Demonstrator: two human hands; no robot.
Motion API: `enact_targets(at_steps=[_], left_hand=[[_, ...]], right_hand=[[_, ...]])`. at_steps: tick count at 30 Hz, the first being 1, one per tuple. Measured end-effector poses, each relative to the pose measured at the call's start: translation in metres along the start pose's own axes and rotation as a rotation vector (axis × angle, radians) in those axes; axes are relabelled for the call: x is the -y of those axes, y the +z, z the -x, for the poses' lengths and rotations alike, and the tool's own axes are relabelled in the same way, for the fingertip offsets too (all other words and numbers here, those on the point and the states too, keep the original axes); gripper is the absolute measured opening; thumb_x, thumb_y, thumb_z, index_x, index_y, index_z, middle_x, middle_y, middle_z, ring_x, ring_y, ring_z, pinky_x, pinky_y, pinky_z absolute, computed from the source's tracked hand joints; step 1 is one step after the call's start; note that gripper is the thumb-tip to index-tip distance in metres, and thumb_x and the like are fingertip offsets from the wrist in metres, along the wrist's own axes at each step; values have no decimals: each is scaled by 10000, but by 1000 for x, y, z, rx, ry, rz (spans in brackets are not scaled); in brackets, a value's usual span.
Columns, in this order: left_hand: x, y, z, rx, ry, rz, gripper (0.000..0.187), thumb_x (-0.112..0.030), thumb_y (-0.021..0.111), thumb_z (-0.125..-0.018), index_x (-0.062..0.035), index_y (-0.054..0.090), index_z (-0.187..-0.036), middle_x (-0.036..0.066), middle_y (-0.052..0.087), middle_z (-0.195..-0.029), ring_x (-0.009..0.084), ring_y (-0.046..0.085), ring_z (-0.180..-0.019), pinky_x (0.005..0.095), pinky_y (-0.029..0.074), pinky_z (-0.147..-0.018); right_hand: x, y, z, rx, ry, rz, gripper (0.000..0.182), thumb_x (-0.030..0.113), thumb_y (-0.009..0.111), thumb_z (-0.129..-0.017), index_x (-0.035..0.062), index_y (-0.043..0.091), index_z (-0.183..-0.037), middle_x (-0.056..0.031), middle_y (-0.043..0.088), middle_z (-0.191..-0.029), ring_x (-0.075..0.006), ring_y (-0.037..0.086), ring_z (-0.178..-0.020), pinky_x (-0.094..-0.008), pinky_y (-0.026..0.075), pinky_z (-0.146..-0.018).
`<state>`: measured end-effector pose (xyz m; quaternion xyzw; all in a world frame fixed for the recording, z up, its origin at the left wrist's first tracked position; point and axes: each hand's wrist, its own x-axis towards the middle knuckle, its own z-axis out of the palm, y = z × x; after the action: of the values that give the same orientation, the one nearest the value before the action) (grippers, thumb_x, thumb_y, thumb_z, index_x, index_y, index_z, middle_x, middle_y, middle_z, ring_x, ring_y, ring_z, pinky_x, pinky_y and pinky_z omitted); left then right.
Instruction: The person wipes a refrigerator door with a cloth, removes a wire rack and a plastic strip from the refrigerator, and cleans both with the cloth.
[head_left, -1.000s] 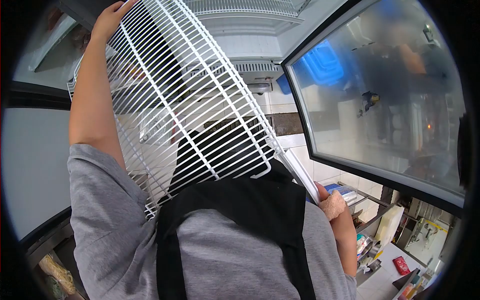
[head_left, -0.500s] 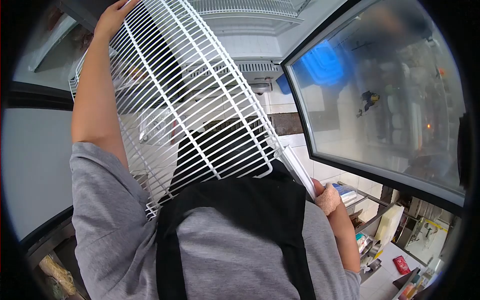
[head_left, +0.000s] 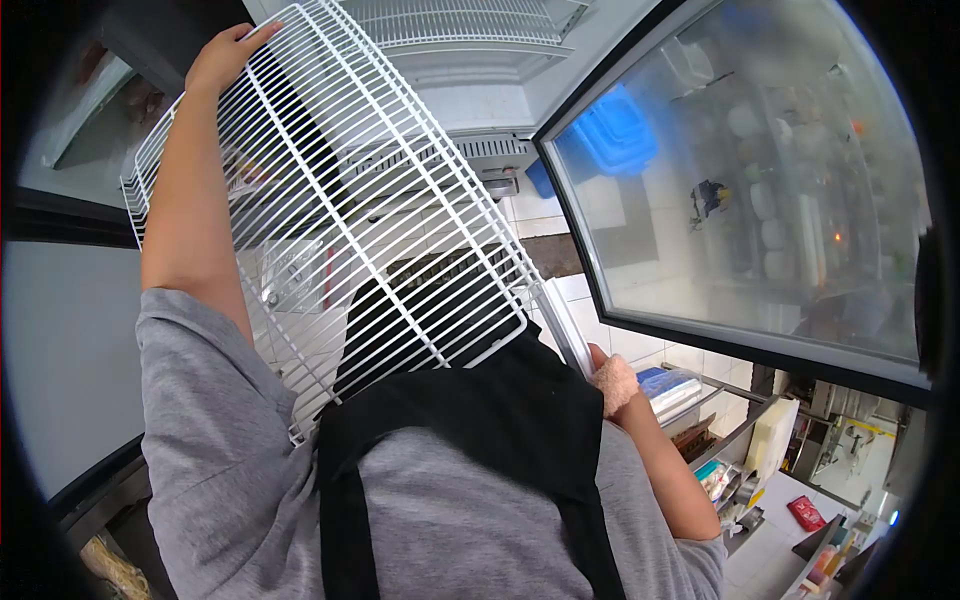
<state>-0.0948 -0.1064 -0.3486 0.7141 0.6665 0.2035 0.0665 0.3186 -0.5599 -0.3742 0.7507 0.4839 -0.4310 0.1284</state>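
Observation:
A white wire shelf (head_left: 365, 190) is held tilted in front of my body, its lower end against my black apron (head_left: 440, 410). At its far upper edge, the fingers of my left hand (head_left: 222, 60) curl over the wires. A white strip (head_left: 567, 325) runs along the lower right edge of the shelf. My right hand (head_left: 598, 357) is closed at the lower end of this strip, with a pinkish cloth (head_left: 617, 385) bunched in it. The cloth hides most of the right fingers.
Ahead stands an open white fridge cabinet with another wire shelf (head_left: 460, 22) inside. Its fogged glass door (head_left: 740, 190) swings out at the right. A blue plastic container (head_left: 612, 130) shows through the glass. Lower right is a metal rack (head_left: 735, 450) with goods.
The shelf has shifted slightly left in view. My right hand, with the cloth and strip, has moved left and a little up, closer to my body's middle. My left hand keeps its hold.

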Motion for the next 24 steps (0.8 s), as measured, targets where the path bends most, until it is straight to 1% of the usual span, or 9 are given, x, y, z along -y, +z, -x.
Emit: enact_targets(at_steps=[1, 2, 5, 9, 11, 14, 17, 22, 24], left_hand=[[-2, 1, 7, -22, -15, 0, 835, -744, 525, -712, -90, 574, -1228, 140, 593, -1200, 289, 558, -1123, 383, 389, -976], [-6, 4, 10, -12, -14, 5, 835, -744, 525, -712, -90, 574, -1228, 140, 593, -1200, 289, 558, -1123, 383, 389, -976], [-17, 24, 12, 128, 4, 53, 848, -749, 525, -709, -92, 562, -1244, 141, 583, -1216, 290, 549, -1138, 385, 379, -990], [-26, 66, 7, 19, 52, 18, 832, -727, 533, -721, -74, 566, -1235, 161, 583, -1208, 296, 546, -1142, 382, 378, -994], [-39, 80, 6, 1, 84, 51, 828, -710, 546, -726, -50, 570, -1225, 178, 584, -1198, 299, 545, -1141, 377, 381, -991], [-51, 94, 2, 44, 92, 82, 860, -741, 533, -714, -49, 571, -1223, 183, 575, -1212, 324, 531, -1156, 409, 376, -998], [-63, 89, 17, 23, 82, 12, 869, -749, 526, -711, -51, 568, -1228, 183, 574, -1213, 321, 533, -1154, 407, 374, -1000], [-85, 79, 41, 38, 24, 40, 835, -739, 524, -719, -72, 580, -1218, 166, 585, -1203, 311, 542, -1143, 388, 386, -988], [-85, 85, 39, 42, 38, 48, 837, -741, 521, -718, -73, 579, -1219, 163, 588, -1200, 308, 547, -1137, 387, 388, -985]], right_hand=[[10, -1, 7, 9, 88, 12, 547, 256, 684, -768, 67, 503, -1248, -214, 648, -886, -342, 639, -812, -371, 504, -695], [-27, 31, -17, 31, 146, -338, 552, 185, 668, -782, 52, 472, -1281, -200, 637, -912, -319, 634, -832, -365, 501, -713], [-9, 5, 13, -98, -86, 96, 578, 141, 648, -801, 69, 428, -1330, -178, 609, -1004, -269, 616, -912, -336, 488, -761], [-33, 6, 9, -136, -203, -16, 621, 133, 660, -794, 74, 397, -1354, -159, 577, -1091, -227, 588, -987, -309, 465, -811], [-37, 4, 6, -234, -409, -192, 652, 99, 628, -798, 105, 309, -1367, -206, 558, -971, -371, 575, -918, -398, 475, -787], [-32, -5, 6, -445, -648, -240, 565, 120, 611, -836, 81, 371, -1345, -214, 560, -1002, -384, 566, -944, -393, 463, -803], [-30, -16, 4, -302, -456, -371, 513, 167, 605, -859, 55, 416, -1322, -224, 565, -1027, -401, 553, -961, -382, 458, -813], [-38, -23, 1, -189, -376, -510, 516, 239, 580, -898, 13, 406, -1327, -182, 598, -948, -282, 587, -883, -343, 455, -792], [-50, -18, -3, -89, -321, -691, 505, 246, 563, -914, 29, 408, -1343, -85, 590, -871, -156, 550, -802, -296, 452, -743]])
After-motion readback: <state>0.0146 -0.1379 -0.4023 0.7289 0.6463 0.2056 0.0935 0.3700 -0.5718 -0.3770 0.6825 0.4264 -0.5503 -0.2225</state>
